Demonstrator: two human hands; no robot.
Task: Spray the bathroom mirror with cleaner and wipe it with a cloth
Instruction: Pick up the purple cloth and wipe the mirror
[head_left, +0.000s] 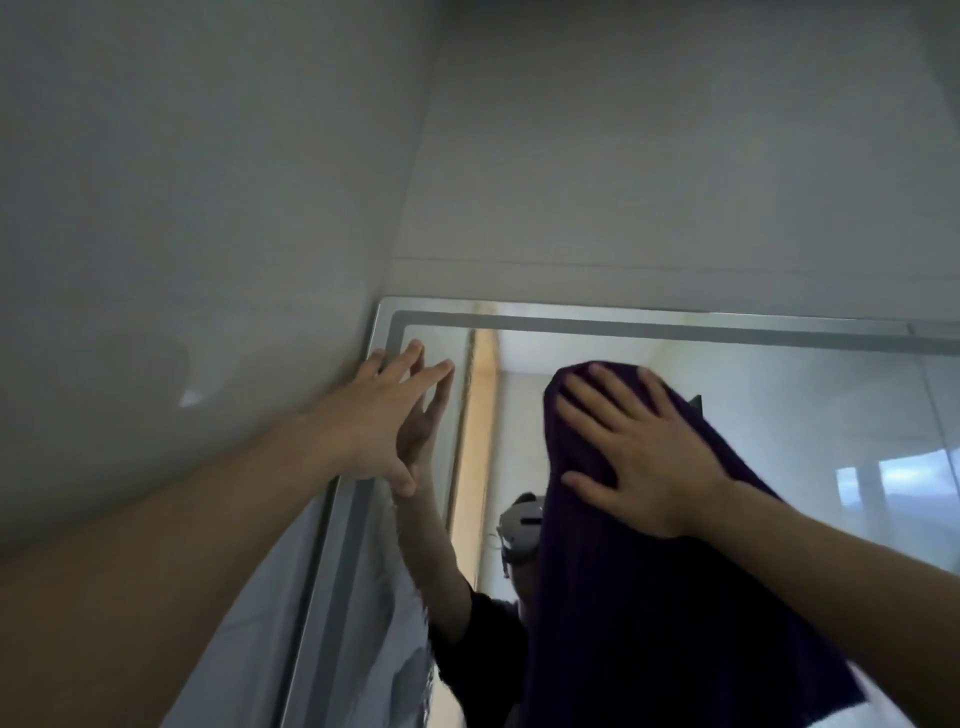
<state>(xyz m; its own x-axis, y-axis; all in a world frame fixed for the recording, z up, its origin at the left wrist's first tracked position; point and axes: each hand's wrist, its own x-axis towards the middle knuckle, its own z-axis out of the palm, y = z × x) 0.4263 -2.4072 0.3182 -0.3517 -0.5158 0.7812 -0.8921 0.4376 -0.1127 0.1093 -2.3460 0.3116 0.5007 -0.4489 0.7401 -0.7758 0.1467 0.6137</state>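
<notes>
Right hand (639, 452) lay flat with its fingers spread wide, pressing a dark cloth (649, 597) on the mirror (779, 415). Most of the cloth hung loose below the hand. Left hand (379, 421) was open too, its fingertips touching the mirror's left corner by the wall (208, 208). The cloth looked soft, light and floppy, so it would likely slide easily on the smooth mirror. A flat hand on the cloth seemed the best hold. A mirror is hard but can break, so a gentle push seemed wise.
</notes>
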